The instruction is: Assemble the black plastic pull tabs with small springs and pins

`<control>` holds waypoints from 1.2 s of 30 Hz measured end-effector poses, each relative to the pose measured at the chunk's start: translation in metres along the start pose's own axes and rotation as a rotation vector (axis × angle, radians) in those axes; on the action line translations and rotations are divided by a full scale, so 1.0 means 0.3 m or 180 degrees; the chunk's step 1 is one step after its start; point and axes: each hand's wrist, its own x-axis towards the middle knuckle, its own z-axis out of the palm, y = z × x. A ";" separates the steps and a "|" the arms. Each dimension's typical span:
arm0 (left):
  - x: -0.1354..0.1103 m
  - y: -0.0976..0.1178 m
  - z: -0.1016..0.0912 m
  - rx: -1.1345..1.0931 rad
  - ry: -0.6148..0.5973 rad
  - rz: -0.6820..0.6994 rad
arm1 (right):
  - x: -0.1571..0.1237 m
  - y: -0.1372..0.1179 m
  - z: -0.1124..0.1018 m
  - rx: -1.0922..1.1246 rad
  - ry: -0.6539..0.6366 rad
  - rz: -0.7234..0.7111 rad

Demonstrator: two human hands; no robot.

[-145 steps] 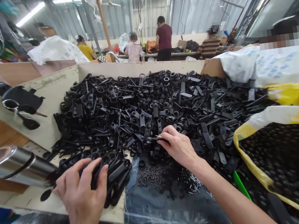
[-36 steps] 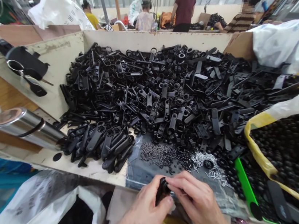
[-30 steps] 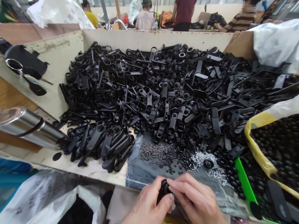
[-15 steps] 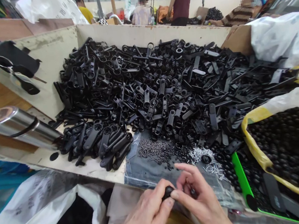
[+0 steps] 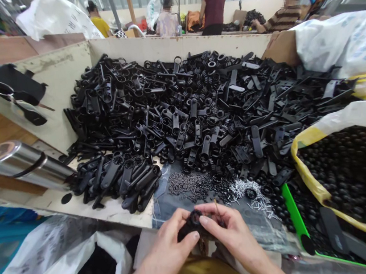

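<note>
My left hand (image 5: 170, 246) is closed around a black plastic part (image 5: 194, 218) with a round, ring-like end facing up. From the other side my right hand (image 5: 230, 229) grips the same part, its thumb pressed near the ring. A thin brownish stick-like thing stands up by the right fingers; what it belongs to is unclear. Just beyond the hands, small dark cylindrical pieces (image 5: 186, 186) and a heap of short silver pins (image 5: 244, 189) lie on a grey-blue cloth (image 5: 163, 207). The underside of the held part is hidden by my fingers.
A large heap of black plastic parts (image 5: 166, 112) fills the walled table. Long black handles (image 5: 117, 177) are grouped at the left, near a steel flask (image 5: 28, 164). To the right are a green strip (image 5: 294, 212) and a bag of black balls (image 5: 359, 167). People work behind.
A small round black piece was between my fingers; now both hands hold a larger black part with a ring end. My hands have moved closer together, and the view has shifted slightly.
</note>
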 end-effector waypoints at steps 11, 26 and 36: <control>-0.014 0.020 0.000 -0.1390 -0.0531 -0.0594 | 0.028 -0.042 -0.023 -0.0283 -0.0581 -0.0249; -0.004 -0.070 -0.070 -0.0098 0.0959 -0.0117 | -0.052 -0.003 -0.071 -0.1040 -0.0300 -0.0636; 0.130 -0.014 -0.045 0.2706 0.1710 0.0403 | -0.012 0.027 -0.096 -0.1902 0.0021 -0.1001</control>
